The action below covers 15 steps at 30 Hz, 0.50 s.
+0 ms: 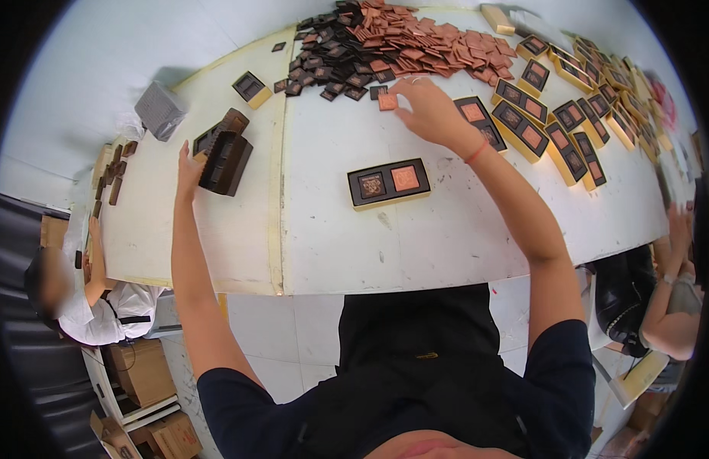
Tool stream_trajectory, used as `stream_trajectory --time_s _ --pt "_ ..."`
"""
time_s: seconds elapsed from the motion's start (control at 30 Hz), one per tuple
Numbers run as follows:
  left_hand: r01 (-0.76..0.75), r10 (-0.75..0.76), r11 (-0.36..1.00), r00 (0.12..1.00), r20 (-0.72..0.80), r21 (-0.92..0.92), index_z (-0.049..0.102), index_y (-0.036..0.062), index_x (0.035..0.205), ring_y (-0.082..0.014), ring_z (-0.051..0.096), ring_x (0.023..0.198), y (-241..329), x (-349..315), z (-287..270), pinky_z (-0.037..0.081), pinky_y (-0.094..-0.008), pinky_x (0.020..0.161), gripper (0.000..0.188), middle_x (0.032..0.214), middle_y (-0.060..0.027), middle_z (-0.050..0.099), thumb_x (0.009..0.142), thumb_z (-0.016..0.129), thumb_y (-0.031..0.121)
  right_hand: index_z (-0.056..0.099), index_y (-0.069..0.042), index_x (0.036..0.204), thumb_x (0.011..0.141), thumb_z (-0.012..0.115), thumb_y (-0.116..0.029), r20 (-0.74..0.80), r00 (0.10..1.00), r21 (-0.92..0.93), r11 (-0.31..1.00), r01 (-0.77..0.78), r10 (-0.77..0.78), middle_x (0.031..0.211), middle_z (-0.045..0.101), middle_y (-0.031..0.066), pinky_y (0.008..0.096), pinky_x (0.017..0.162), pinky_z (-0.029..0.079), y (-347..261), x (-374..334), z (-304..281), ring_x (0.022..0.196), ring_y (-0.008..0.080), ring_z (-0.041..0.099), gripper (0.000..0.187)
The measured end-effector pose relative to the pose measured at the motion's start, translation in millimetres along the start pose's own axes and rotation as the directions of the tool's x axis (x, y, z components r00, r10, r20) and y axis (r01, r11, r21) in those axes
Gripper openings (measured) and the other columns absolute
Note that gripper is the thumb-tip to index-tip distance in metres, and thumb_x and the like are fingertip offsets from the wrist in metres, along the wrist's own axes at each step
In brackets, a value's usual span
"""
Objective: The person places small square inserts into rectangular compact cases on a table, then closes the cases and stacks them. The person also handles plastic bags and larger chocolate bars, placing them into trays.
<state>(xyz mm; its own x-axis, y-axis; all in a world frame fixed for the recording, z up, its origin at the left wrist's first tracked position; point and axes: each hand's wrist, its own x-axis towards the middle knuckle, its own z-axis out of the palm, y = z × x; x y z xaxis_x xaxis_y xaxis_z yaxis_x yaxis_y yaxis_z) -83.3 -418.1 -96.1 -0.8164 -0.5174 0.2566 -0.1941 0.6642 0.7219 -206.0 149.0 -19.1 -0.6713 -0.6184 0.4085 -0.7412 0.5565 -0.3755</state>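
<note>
My right hand (431, 113) reaches over the far middle of the table, with thumb and finger closed around a copper-coloured square packet (387, 100). A dark square packet (377, 92) lies right beside it. On the left, my left hand (189, 173) grips the side of a stack of dark brown two-compartment trays (230, 162); some of its fingers are hidden. Between my arms stands a gold-sided box (390, 200) with a dark insert. Its left compartment holds a dark square and its right one a copper square.
A heap of copper squares (431, 46) and dark squares (331, 57) covers the far middle. Many filled gold boxes (523, 130) crowd the right side. One box (252, 90) and a grey block (160, 111) stand far left. Other people sit at both ends.
</note>
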Motion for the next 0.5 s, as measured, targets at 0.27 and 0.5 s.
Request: stream_trajectory --time_s 0.27,0.5 --pt "-0.106 0.112 0.959 0.994 -0.007 0.264 0.056 0.0042 0.133 -0.0345 0.061 0.116 20.5 30.1 8.3 0.047 -0.0405 0.099 0.065 0.124 -0.0229 0.063 0.077 0.078 0.029 0.067 -0.004 0.09 0.075 0.076 -0.022 -0.015 0.995 -0.075 0.992 -0.101 0.101 0.096 0.064 0.0174 0.0439 0.083 0.052 12.1 31.5 51.0 0.099 0.0363 0.061 0.025" --pt "0.008 0.175 0.944 0.837 -0.519 0.331 0.058 0.0043 0.122 -0.0337 0.059 0.109 100.7 0.7 1.0 0.049 -0.0423 0.093 0.075 0.12 -0.0152 0.059 0.066 0.09 0.043 0.068 -0.002 0.091 0.08 0.072 -0.016 0.128 0.972 0.274 0.935 -0.225 0.197 0.088 0.068 0.0154 0.0372 0.071 0.052 24.6 35.2 31.0 0.083 0.027 0.065 0.018"
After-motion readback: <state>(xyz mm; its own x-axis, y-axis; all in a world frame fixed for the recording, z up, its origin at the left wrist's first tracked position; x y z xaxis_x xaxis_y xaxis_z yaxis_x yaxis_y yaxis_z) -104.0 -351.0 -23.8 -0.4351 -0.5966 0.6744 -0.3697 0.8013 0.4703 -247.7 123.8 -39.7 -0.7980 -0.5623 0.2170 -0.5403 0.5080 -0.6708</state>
